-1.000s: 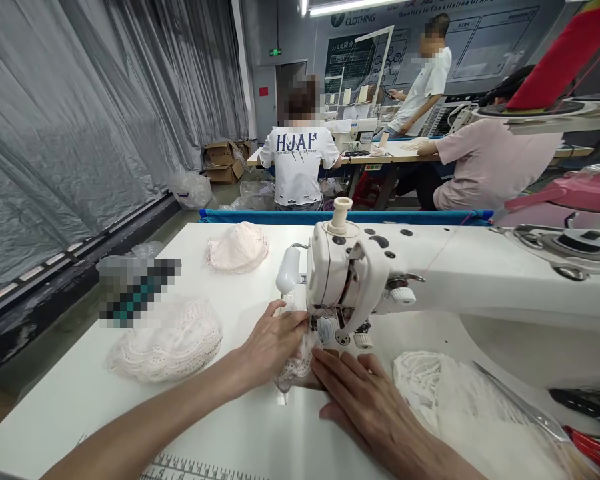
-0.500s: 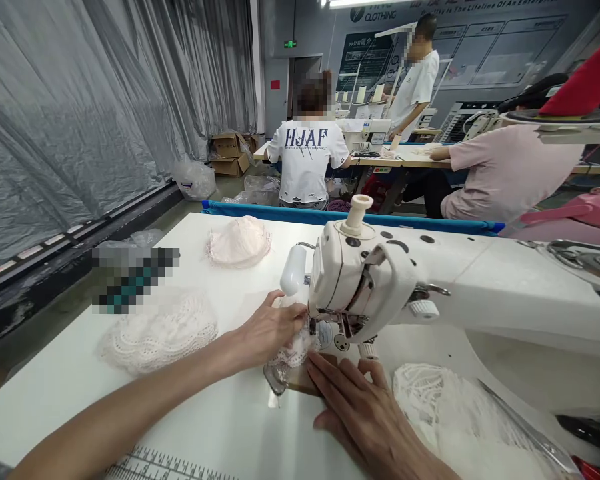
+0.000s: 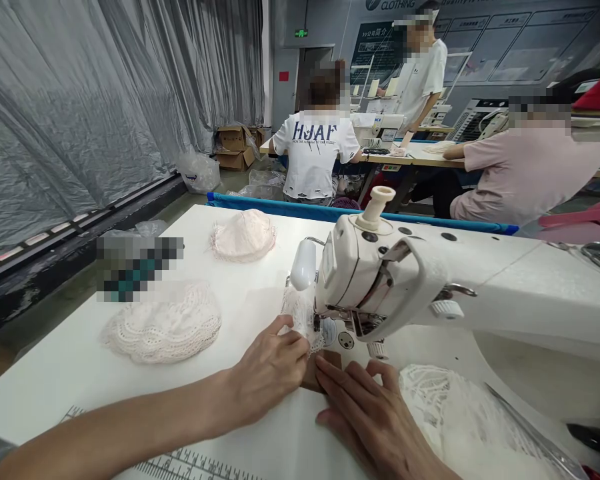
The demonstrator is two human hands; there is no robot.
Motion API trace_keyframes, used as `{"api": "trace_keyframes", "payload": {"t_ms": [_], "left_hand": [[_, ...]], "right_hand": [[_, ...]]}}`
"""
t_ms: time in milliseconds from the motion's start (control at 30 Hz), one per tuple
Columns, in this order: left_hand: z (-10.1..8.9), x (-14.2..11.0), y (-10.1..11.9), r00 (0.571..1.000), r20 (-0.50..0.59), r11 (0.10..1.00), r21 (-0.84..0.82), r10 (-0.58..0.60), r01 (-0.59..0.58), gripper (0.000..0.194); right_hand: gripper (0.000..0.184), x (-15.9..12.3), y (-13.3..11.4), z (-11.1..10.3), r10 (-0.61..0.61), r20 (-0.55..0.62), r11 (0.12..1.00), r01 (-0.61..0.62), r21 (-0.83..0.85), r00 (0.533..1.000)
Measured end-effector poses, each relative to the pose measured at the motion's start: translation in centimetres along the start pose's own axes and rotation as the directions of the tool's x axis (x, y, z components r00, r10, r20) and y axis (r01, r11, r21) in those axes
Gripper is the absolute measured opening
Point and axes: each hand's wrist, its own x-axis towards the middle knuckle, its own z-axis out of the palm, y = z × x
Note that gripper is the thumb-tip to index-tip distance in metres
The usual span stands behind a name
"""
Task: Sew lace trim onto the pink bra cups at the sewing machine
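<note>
We see the white lace piece (image 3: 299, 308) just beyond the curled fingers of our left hand (image 3: 273, 367), beside the needle area of the sewing machine (image 3: 363, 267). These fingers touch its near end; whether they pinch it, we cannot tell. Our right hand (image 3: 367, 410) lies flat, fingers extended, its fingertips on the brown plate (image 3: 312, 375).

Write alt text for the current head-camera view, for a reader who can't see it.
A person's left hand touches white lace at a white sewing machine; the right hand rests close by. On the white table, a lace pile and a pale pink piece lie to the left, more lace to the right; three people are beyond.
</note>
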Motion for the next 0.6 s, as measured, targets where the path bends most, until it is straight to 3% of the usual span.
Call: {"api": "trace_keyframes", "payload": {"t_ms": [367, 600], "left_hand": [[-0.1, 0.3, -0.2, 0.999, 0.029, 0.999, 0.019, -0.026, 0.025, 0.032], [0.3, 0.3, -1.5, 0.999, -0.035, 0.999, 0.033, -0.020, 0.021, 0.027]], "right_hand": [[0.034, 0.1, 0.1, 0.1, -0.034, 0.050, 0.999, 0.036, -0.038, 0.998], [0.032, 0.1, 0.3, 0.3, -0.035, 0.079, 0.999, 0.038, -0.035, 0.996]]}}
